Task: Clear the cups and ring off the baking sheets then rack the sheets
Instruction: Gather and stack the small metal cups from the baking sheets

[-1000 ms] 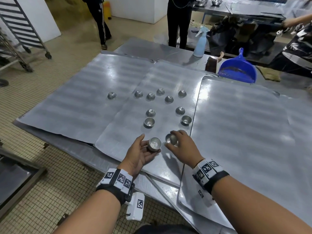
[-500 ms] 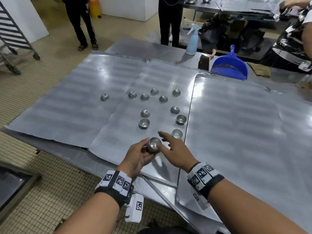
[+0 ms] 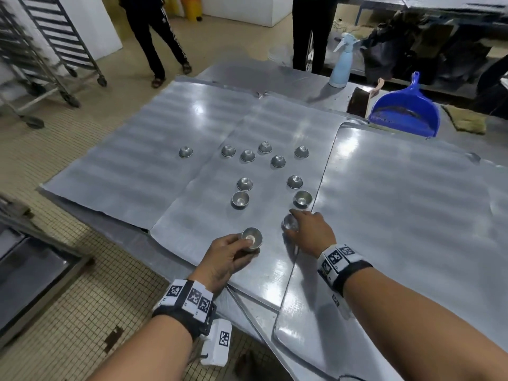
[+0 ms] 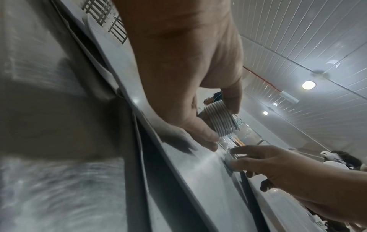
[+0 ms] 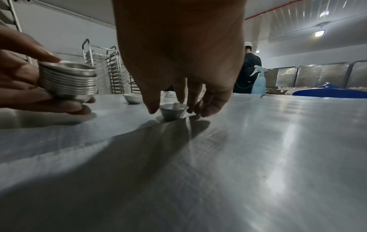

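Your left hand (image 3: 228,257) grips the nested cup stack (image 5: 68,80). Your right hand (image 3: 310,232) fingers curl around 1 upright cup (image 5: 173,112) on the middle baking sheet (image 3: 209,215). 10 other cups remain; racking is pending.

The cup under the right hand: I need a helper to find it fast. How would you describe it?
Start at the middle baking sheet, near its front right edge. The cup stands rim up under the right hand, whose fingers close around it; other loose cups lie farther back, untouched.
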`<state>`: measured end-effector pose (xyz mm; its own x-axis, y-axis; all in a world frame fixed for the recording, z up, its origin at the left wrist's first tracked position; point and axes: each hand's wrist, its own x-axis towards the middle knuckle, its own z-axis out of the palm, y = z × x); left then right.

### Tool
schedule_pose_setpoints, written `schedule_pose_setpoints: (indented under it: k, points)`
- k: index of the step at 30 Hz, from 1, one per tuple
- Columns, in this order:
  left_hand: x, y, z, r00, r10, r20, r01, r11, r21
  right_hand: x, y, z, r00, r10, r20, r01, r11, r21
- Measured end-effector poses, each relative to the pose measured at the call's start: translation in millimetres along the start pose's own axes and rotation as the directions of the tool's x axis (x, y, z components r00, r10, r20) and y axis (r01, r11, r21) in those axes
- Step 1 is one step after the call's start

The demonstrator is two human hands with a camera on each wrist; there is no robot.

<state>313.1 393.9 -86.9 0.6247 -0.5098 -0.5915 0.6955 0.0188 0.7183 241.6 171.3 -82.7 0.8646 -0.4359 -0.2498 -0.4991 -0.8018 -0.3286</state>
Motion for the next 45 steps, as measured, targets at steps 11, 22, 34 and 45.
schedule_pose_setpoints:
  k: [11, 22, 34, 45]
  points:
    - [-3, -4, 18, 0.998, 0.020, -0.058, -0.022, 0.999, -0.037, -14, -3, -9, 0.985, -0.088, -0.147, 0.133, 0.934, 0.332]
    - [17, 12, 30, 0.996, -0.050, 0.073, 0.061, 0.987, -0.148, -33, -31, 4, 0.983, -0.152, -0.108, 0.185, 0.863, 0.470]
    - [61, 60, -16, 0.979, -0.102, 0.178, 0.107, 0.994, -0.023, 4, -92, 22, 0.988, 0.011, -0.156, 0.074, 0.845, 0.530]
    - [82, 109, -66, 0.983, -0.049, 0.179, 0.047, 0.999, 0.016, 47, -124, 6, 0.952, 0.188, -0.242, -0.035, 0.852, 0.523]
